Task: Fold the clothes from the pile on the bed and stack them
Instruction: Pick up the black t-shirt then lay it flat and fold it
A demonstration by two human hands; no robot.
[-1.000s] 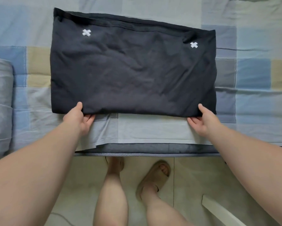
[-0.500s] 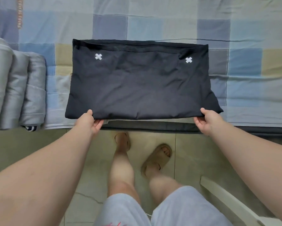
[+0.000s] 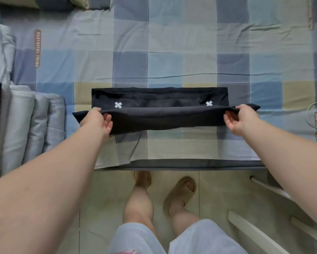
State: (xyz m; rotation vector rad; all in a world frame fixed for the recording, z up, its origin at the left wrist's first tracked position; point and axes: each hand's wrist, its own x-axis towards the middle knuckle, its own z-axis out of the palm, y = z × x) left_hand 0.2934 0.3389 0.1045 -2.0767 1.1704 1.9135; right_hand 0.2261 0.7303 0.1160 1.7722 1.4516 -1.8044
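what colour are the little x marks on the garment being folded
White, on the black garment; clearest in the head view, e.g. the left cross.

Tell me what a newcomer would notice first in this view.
The black garment at the centre, with two white crosses near its far edge, stands out against the checked sheet. The left hand and right hand each pinch one end of its near edge, held up off the sheet. A grey stack of folded fabric lies at the left.
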